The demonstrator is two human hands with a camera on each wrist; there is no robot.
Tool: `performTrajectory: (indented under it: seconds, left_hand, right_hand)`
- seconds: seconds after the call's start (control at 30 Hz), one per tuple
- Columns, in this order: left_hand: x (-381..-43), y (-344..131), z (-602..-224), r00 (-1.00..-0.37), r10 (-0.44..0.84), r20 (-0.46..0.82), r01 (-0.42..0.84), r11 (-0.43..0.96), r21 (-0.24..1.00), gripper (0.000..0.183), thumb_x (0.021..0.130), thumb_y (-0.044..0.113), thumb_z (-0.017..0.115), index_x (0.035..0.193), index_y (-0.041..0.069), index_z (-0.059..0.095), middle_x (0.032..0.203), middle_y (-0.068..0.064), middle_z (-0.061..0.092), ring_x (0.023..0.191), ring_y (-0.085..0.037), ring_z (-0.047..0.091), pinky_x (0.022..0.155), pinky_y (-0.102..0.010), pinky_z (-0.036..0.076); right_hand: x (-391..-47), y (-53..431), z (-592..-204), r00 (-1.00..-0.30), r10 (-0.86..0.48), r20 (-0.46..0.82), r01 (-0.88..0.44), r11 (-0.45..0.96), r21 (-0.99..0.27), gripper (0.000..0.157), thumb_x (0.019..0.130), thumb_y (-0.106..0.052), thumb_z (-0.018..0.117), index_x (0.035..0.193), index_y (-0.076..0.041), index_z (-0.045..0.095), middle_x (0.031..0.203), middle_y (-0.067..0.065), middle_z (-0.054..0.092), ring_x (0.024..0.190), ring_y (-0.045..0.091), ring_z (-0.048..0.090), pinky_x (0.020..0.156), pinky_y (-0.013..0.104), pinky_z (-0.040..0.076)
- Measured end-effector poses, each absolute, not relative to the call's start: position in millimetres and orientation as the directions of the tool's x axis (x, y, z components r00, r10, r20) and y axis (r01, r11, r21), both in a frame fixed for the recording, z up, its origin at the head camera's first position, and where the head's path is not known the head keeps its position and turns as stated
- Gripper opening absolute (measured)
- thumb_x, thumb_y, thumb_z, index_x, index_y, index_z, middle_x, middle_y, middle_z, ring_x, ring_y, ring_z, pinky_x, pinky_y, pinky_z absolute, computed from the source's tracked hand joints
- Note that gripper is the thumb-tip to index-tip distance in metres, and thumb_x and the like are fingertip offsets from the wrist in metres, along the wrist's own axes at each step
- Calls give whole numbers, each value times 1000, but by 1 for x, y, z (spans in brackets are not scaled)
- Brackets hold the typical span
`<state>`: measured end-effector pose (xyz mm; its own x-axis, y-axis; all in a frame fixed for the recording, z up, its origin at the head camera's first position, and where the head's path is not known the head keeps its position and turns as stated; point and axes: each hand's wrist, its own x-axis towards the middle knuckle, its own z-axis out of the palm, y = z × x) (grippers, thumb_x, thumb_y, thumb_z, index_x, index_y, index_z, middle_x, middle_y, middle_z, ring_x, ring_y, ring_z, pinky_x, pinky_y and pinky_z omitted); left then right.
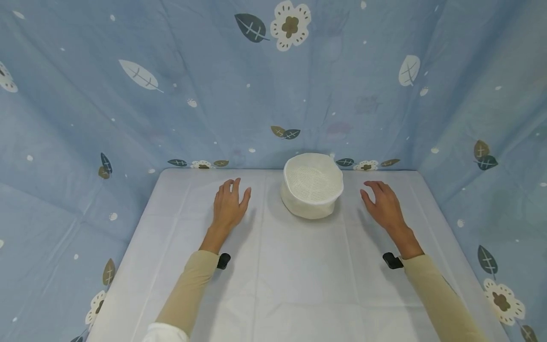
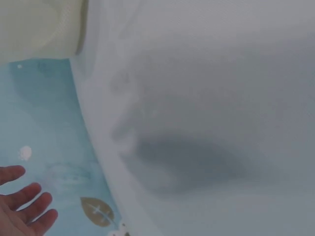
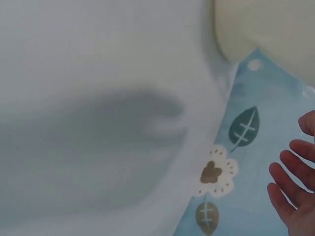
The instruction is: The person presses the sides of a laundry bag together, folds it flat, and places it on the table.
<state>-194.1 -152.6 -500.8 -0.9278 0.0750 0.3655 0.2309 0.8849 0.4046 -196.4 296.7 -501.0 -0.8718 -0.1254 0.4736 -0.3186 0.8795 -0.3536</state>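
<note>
A cream-white, soft-sided round basket or bag with a mesh panel inside its rim stands near the back edge of the table. To its left, my left hand hovers over the cloth with fingers spread and relaxed, holding nothing. On the other side my right hand hangs with loosely bent fingers, also apart from the basket. In the left wrist view the left fingers show at the lower left, the basket above them. The right wrist view has the right fingers at its right edge, below the basket.
A white cloth with fold creases covers the table. Blue curtains printed with leaves and flowers hang behind and at both sides, close to the table's edges. Dark wrist cameras sit at both sleeve cuffs.
</note>
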Motion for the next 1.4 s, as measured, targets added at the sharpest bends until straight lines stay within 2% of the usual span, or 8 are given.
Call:
performTrajectory:
  seconds: [0.2,0.57,0.87,1.13,1.4]
  left_hand:
    - [-198,-142,-497,-912,77,403,258,871,417,54,107,38,51,139,-5,55,130,-29,56,119,-46,55,99,-57,48]
    - [-212,-113,-490,-870,100,482,340,831,440,49,108,34,52,135,-6,59,125,-27,59,110,-42,60,92,-53,52]
    - [-220,-83,-482,-889,118,442,348,801,488,49,109,35,50,135,-5,59,125,-24,61,112,-39,60,96,-50,51]
    - [-225,-61,-477,-911,120,395,339,763,550,47,109,34,49,134,-5,60,127,-21,62,117,-35,60,100,-46,51]
    - [-225,-49,-473,-939,104,327,300,709,638,47,109,35,48,132,-3,63,118,-16,67,110,-30,62,92,-44,54]
  right_hand:
    - [-203,287,-494,-887,-118,447,-304,878,-370,31,99,-11,69,123,8,65,122,29,63,111,47,60,94,62,52]
    - [-213,272,-486,-900,-93,426,-285,864,-415,31,102,-13,64,125,8,64,121,29,64,107,44,62,87,60,53]
    - [-220,256,-482,-922,-54,384,-267,808,-525,33,105,-15,61,130,7,62,126,27,63,110,42,62,90,58,54]
    - [-226,247,-482,-934,-54,354,-269,757,-595,38,108,-20,56,134,8,58,124,27,63,106,41,63,91,57,53]
    - [-229,236,-481,-945,-75,318,-284,673,-683,39,108,-24,54,134,5,60,112,24,68,97,37,67,79,50,56]
